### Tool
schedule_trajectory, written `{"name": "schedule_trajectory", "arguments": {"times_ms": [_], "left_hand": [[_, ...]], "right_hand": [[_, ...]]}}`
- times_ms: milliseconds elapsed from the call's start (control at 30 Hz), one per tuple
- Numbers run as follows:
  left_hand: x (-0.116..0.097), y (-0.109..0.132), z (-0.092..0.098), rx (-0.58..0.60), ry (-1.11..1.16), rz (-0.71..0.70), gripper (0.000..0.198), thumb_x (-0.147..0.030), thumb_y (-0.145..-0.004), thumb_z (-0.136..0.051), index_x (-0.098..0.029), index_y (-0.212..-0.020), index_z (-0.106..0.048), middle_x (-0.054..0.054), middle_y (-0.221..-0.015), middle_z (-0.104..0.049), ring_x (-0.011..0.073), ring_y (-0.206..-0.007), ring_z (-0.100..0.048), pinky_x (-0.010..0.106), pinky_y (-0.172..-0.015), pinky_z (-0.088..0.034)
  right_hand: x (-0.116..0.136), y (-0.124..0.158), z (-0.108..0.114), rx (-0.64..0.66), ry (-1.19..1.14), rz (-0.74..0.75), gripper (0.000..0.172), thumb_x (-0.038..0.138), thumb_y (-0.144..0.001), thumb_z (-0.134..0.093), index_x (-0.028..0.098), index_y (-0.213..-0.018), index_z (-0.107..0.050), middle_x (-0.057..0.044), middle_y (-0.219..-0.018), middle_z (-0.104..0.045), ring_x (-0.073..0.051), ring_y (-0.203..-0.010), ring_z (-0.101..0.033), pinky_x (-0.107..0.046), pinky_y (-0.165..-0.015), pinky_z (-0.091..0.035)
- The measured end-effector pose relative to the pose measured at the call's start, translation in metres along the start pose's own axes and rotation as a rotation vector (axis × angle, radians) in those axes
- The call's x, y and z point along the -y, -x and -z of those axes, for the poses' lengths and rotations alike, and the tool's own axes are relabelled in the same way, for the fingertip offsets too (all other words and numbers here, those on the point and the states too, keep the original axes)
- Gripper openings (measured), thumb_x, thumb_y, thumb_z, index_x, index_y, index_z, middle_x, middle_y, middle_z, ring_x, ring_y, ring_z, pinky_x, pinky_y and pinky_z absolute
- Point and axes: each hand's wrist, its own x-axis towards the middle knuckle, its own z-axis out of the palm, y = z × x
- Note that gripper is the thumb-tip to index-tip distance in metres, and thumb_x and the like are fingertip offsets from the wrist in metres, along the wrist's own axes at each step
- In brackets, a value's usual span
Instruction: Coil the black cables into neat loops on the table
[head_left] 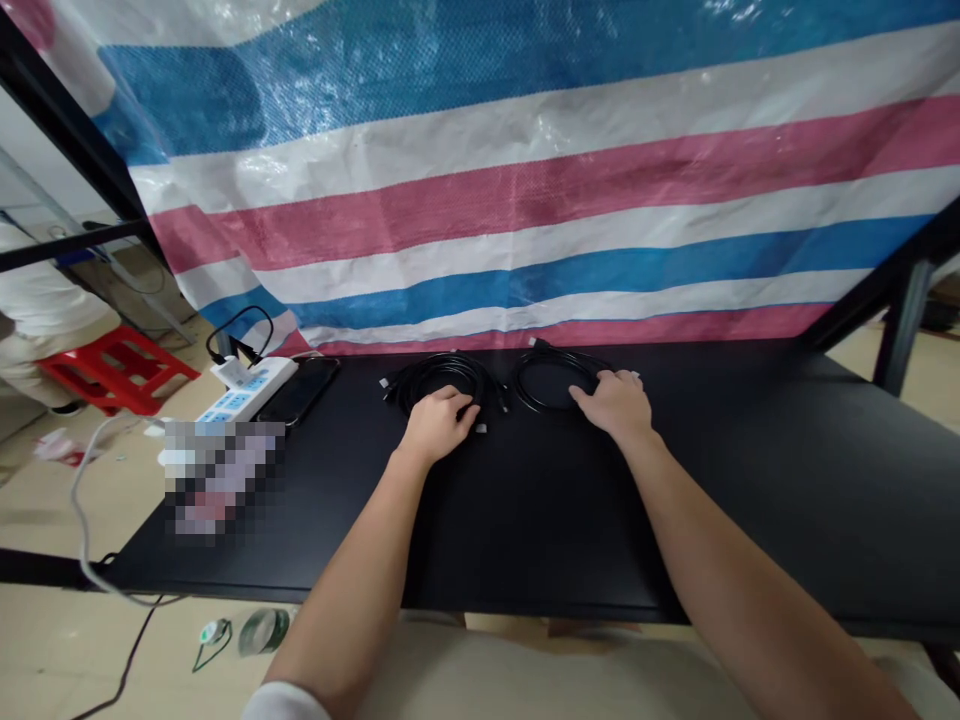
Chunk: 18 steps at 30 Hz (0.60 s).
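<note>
Two bundles of black cable lie side by side near the back of the black table. My left hand (441, 424) is closed on the near side of the thicker left coil (409, 378), its fingers curled and thumb close to them. Several plugs stick out around that coil. On the thinner right coil (519, 388), my right hand (619, 402) has its fingers bent over the right edge, with the thumb apart toward the ring's middle. A pale plug end shows just past these fingers. The fingertips of both hands are partly hidden.
A white power strip (259, 385) with a plugged-in charger and a black phone (304, 390) lie at the table's left, near a blurred-out patch. A striped tarp (525, 220) hangs behind. On the floor at left are a red stool (124, 370) and a seated person.
</note>
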Motion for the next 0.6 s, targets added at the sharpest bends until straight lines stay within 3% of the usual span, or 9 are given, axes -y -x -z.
{"name": "schedule_trajectory", "arguments": {"times_ms": [100,200,267,333,467,600], "left_hand": [[0.002,-0.001,-0.001,0.066,-0.042,-0.016,0.024,-0.022,-0.086,-0.049,-0.021,-0.089,-0.072,0.006,-0.098,-0.069,0.0187,-0.085,-0.067,0.027,-0.071,-0.051],[0.000,-0.002,-0.001,0.090,-0.066,-0.021,0.032,-0.016,-0.084,-0.048,-0.021,-0.108,-0.069,0.006,-0.100,-0.070,0.0190,-0.087,-0.067,0.028,-0.075,-0.051],[-0.001,-0.002,0.000,0.075,-0.069,-0.015,0.036,-0.019,-0.085,-0.048,-0.021,-0.117,-0.065,0.007,-0.098,-0.070,0.0193,-0.086,-0.067,0.029,-0.075,-0.051],[-0.003,-0.002,0.000,0.051,-0.061,-0.009,0.032,-0.026,-0.087,-0.047,-0.021,-0.109,-0.069,0.006,-0.093,-0.070,0.0193,-0.083,-0.067,0.030,-0.075,-0.051],[-0.003,-0.002,-0.003,-0.057,-0.043,0.013,0.028,-0.030,-0.086,-0.049,-0.020,-0.077,-0.074,0.006,-0.083,-0.070,0.0195,-0.078,-0.066,0.031,-0.072,-0.050],[0.002,-0.003,-0.007,-0.297,0.023,0.067,0.026,-0.032,-0.085,-0.050,-0.019,-0.081,-0.072,0.008,-0.086,-0.069,0.0203,-0.079,-0.066,0.032,-0.072,-0.051]], "right_hand": [[-0.002,-0.002,-0.001,0.023,-0.027,-0.038,0.035,0.024,-0.079,-0.051,0.009,-0.108,-0.066,-0.022,-0.110,-0.061,-0.033,-0.104,-0.058,-0.042,-0.083,-0.045],[-0.006,-0.003,0.000,0.011,-0.075,-0.080,0.029,0.021,-0.076,-0.053,0.014,-0.099,-0.069,-0.019,-0.104,-0.064,-0.032,-0.096,-0.062,-0.041,-0.077,-0.048],[-0.008,-0.004,0.002,-0.028,-0.132,-0.124,0.026,0.021,-0.073,-0.056,0.017,-0.094,-0.070,-0.017,-0.101,-0.065,-0.032,-0.094,-0.063,-0.042,-0.076,-0.048],[-0.009,-0.004,0.003,-0.090,-0.221,-0.170,0.023,0.021,-0.069,-0.058,0.019,-0.088,-0.070,-0.015,-0.095,-0.067,-0.031,-0.091,-0.064,-0.043,-0.076,-0.049],[-0.010,-0.008,0.006,-0.223,-0.525,-0.238,0.008,0.017,-0.062,-0.060,0.020,-0.068,-0.064,-0.006,-0.070,-0.064,-0.026,-0.079,-0.063,-0.041,-0.079,-0.048],[-0.009,-0.013,0.008,-0.289,-1.061,-0.263,0.009,0.013,-0.057,-0.061,0.021,-0.060,-0.058,0.003,-0.053,-0.053,-0.016,-0.059,-0.056,-0.032,-0.066,-0.049]]}}
